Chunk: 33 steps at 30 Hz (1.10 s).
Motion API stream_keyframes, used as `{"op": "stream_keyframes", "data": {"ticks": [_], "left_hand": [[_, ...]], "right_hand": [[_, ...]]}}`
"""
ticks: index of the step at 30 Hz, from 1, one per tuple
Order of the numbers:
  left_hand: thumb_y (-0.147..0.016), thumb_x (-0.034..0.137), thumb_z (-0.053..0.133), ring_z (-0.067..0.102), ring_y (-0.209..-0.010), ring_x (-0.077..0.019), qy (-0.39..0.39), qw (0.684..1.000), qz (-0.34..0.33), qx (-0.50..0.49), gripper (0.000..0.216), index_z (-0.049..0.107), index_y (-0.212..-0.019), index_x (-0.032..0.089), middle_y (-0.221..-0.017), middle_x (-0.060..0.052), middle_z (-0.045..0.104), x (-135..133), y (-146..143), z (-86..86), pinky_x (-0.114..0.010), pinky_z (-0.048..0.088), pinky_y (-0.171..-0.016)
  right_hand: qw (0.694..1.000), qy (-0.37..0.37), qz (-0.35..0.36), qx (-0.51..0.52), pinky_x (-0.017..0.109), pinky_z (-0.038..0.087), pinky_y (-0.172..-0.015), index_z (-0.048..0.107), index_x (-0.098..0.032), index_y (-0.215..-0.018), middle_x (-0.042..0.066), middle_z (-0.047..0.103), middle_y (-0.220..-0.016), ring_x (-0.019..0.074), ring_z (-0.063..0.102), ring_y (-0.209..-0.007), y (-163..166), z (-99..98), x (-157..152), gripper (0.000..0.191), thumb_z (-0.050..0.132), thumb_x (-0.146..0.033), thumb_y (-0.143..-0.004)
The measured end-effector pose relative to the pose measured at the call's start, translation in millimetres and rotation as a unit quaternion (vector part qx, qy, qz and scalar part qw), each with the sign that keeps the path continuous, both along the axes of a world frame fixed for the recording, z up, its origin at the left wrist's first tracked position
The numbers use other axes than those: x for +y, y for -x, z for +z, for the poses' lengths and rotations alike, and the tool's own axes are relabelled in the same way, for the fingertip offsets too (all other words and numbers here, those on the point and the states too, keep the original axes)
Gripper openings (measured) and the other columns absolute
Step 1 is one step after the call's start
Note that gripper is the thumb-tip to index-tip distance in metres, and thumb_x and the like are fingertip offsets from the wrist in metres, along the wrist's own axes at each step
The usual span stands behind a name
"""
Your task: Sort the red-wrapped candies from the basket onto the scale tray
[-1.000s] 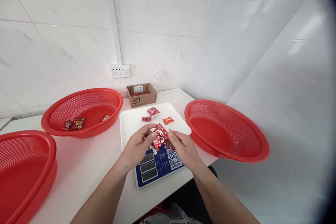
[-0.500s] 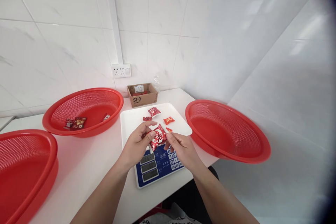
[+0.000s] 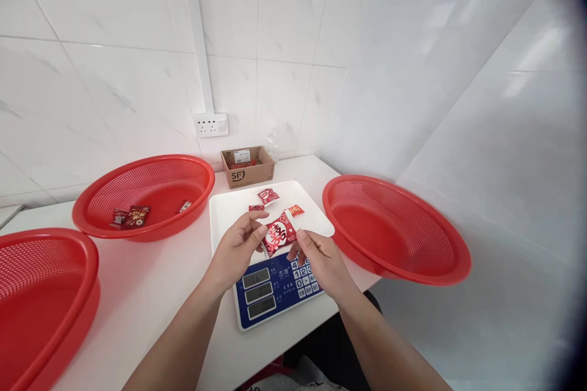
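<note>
Between my two hands is a red candy packet (image 3: 279, 234) with a large white emblem, held above the near part of a white weighing scale (image 3: 229, 214). My left hand (image 3: 239, 249) pinches its left side, and my right hand (image 3: 320, 256) pinches its right edge between thumb and fingers. Behind it on the scale's pan lie a red-and-white packet (image 3: 268, 196), a dark red packet (image 3: 255, 208) partly behind my left fingers, and an orange-red packet (image 3: 296, 210) partly covered by the held one. Below my hands shows the scale's blue panel (image 3: 280, 284) with displays and keys.
Red perforated baskets stand around the scale: one on the right (image 3: 394, 269), one at back left (image 3: 156, 233) holding several small packets (image 3: 137, 215), and one at near left (image 3: 87, 293). A cardboard box (image 3: 251, 177) with red contents sits behind the scale, by the tiled wall.
The held packet has turned flatter, with its emblem facing me more squarely. It now covers a small packet that showed beside my right fingers. My hands have barely moved.
</note>
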State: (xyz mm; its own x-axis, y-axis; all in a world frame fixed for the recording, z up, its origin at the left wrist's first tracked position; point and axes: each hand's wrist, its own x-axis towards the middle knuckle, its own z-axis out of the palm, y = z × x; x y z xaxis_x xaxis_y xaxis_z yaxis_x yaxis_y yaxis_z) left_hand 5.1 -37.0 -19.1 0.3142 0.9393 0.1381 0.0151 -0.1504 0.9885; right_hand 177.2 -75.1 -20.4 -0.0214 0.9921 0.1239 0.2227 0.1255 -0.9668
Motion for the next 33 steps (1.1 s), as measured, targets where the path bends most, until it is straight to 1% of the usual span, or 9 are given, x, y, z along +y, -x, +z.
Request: {"op": "stream_keyframes", "data": {"ticks": [6, 12, 15, 19, 21, 24, 28, 30, 33], "left_hand": [[-0.081, 0.037, 0.054, 0.05, -0.059, -0.0094, 0.0, 1.0, 0.024, -0.018, 0.03, 0.054, -0.105, 0.02, -0.065, 0.005, 0.05, 0, -1, 0.6, -0.023, 0.041, -0.058], [-0.08, 0.037, 0.056, 0.049, -0.062, -0.01, 0.008, 1.0, -0.019, -0.004, 0.032, 0.053, -0.107, 0.02, -0.068, 0.004, 0.051, -3, -1, 1.8, -0.024, 0.041, -0.06], [-0.08, 0.039, 0.057, 0.05, -0.064, -0.0107, -0.006, 0.999, -0.02, 0.027, 0.035, 0.053, -0.11, 0.02, -0.071, 0.003, 0.052, -5, 0, 3.1, -0.024, 0.042, -0.061], [-0.076, 0.039, 0.063, 0.057, -0.075, -0.0145, 0.04, 0.993, -0.104, 0.032, 0.044, 0.051, -0.114, 0.022, -0.085, -0.002, 0.061, -9, -1, 3.6, -0.026, 0.047, -0.064], [-0.075, 0.04, 0.063, 0.059, -0.077, -0.0162, 0.071, 0.99, -0.122, 0.026, 0.043, 0.053, -0.112, 0.021, -0.087, -0.003, 0.063, -10, -2, 3.7, -0.027, 0.049, -0.064], [-0.075, 0.042, 0.062, 0.06, -0.076, -0.0167, 0.069, 0.995, -0.066, 0.016, 0.038, 0.057, -0.105, 0.019, -0.084, -0.003, 0.063, -7, -2, 4.7, -0.028, 0.051, -0.062], [-0.075, 0.042, 0.062, 0.059, -0.08, -0.0164, 0.025, 0.994, 0.083, -0.068, 0.035, 0.056, -0.101, 0.019, -0.093, -0.004, 0.061, 2, 7, 7.3, -0.028, 0.053, -0.063], [-0.075, 0.04, 0.062, 0.06, -0.08, -0.0149, 0.017, 0.98, 0.146, -0.132, 0.039, 0.052, -0.108, 0.022, -0.098, -0.004, 0.06, 7, 12, 9.0, -0.026, 0.052, -0.062], [-0.075, 0.037, 0.063, 0.062, -0.077, -0.0139, 0.023, 0.96, 0.19, -0.205, 0.054, 0.041, -0.123, 0.027, -0.098, -0.002, 0.059, 9, 18, 12.2, -0.026, 0.052, -0.063]], "right_hand": [[1.0, 0.013, 0.009, 0.004, 0.025, 0.042, -0.054, 0.056, -0.019, -0.064, 0.002, 0.06, -0.063, 0.0134, 0.052, -0.057, 0, -4.7, 2, 0.044, 0.042, -0.056, -0.084], [0.999, 0.03, 0.032, 0.025, 0.023, 0.039, -0.051, 0.055, -0.019, -0.07, -0.001, 0.055, -0.061, 0.0126, 0.053, -0.057, 0, -5.2, 5, 0.038, 0.05, -0.055, -0.081], [1.0, 0.018, 0.014, 0.016, 0.024, 0.039, -0.05, 0.056, -0.018, -0.071, -0.002, 0.055, -0.06, 0.0121, 0.051, -0.055, 2, -2.4, 4, 0.037, 0.051, -0.054, -0.08], [1.0, -0.019, 0.013, 0.022, 0.024, 0.043, -0.054, 0.057, -0.018, -0.072, -0.001, 0.057, -0.062, 0.0126, 0.053, -0.059, 7, -0.8, 0, 0.033, 0.052, -0.05, -0.081], [0.999, -0.028, 0.03, 0.028, 0.024, 0.045, -0.057, 0.058, -0.019, -0.074, 0.0, 0.059, -0.066, 0.0129, 0.055, -0.062, 9, -0.9, 0, 0.031, 0.052, -0.048, -0.082], [0.999, -0.027, 0.034, 0.021, 0.024, 0.046, -0.055, 0.06, -0.019, -0.086, 0.001, 0.061, -0.07, 0.0139, 0.058, -0.064, 7, -1.7, 4, 0.031, 0.049, -0.048, -0.084], [0.994, -0.087, -0.024, -0.065, 0.029, 0.05, -0.068, 0.059, -0.022, -0.105, 0.005, 0.066, -0.095, 0.0166, 0.061, -0.081, -4, -4.6, 26, 0.03, 0.047, -0.042, -0.086], [0.975, -0.133, -0.04, -0.172, 0.033, 0.049, -0.08, 0.06, -0.023, -0.109, 0.007, 0.062, -0.11, 0.0192, 0.058, -0.098, -10, -6.1, 43, 0.027, 0.047, -0.033, -0.087], [0.917, -0.17, -0.006, -0.36, 0.041, 0.037, -0.1, 0.064, -0.02, -0.108, 0.01, 0.051, -0.129, 0.024, 0.041, -0.124, -12, -7.3, 71, 0.033, 0.044, -0.012, -0.083]]}}
